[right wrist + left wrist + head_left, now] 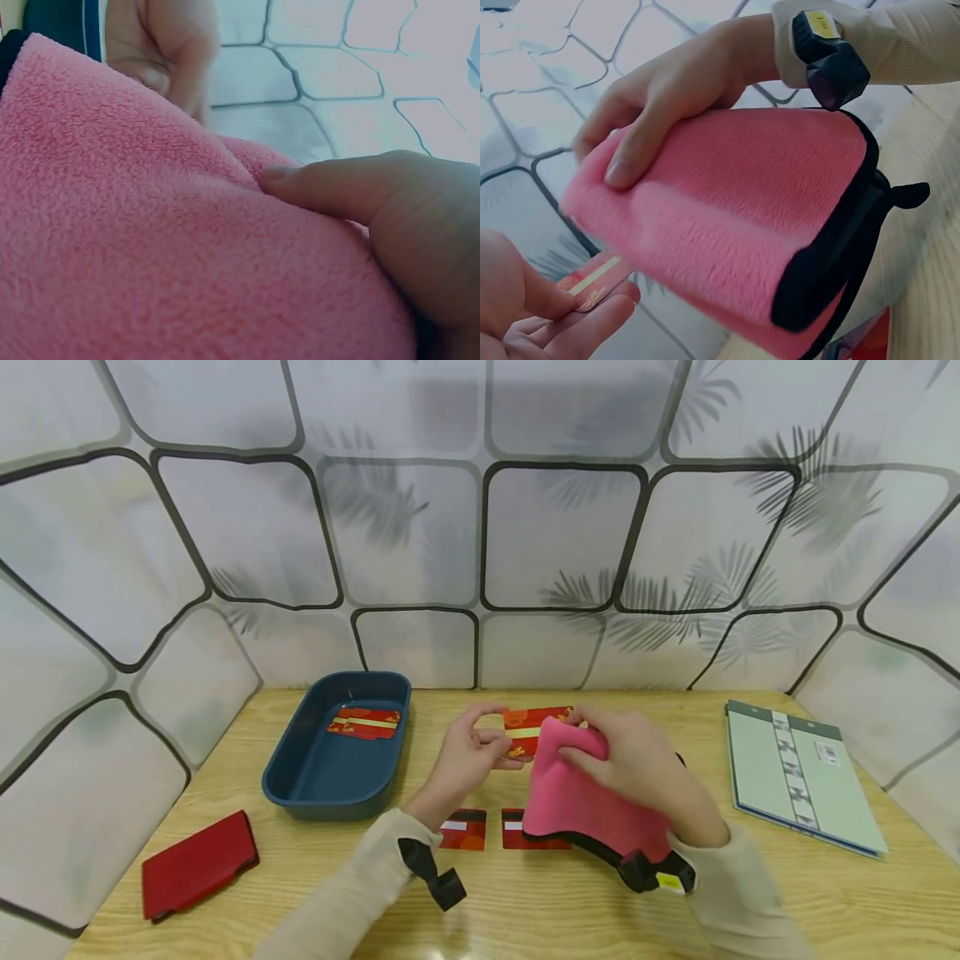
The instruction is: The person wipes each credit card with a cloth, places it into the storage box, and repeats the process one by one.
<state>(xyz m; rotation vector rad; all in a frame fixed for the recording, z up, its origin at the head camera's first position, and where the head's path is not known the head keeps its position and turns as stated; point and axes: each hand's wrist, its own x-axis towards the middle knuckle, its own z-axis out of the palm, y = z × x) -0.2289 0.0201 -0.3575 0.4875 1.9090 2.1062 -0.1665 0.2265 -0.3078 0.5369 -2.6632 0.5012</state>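
In the head view my left hand point(467, 750) pinches a red card point(522, 732) with a gold stripe, its fingers at the card's left side. My right hand point(637, 762) grips a folded pink plush cloth point(577, 806) with black edging, thumb on top. One corner of the cloth lies at the card's right part; whether it touches the card I cannot tell. The left wrist view shows the cloth point(727, 202) hanging in folds above the table. Two red cards point(465, 831) with black stripes lie below the hands, the right one point(517, 837) partly hidden by the cloth.
At the left a dark blue tray point(330, 811) holds several red cards point(365, 723) with gold stripes. A red wallet-like case point(198, 866) lies at the front left. To the right rests a pale green notebook or folder point(813, 777). A patterned curtain point(555, 543) hangs behind the table.
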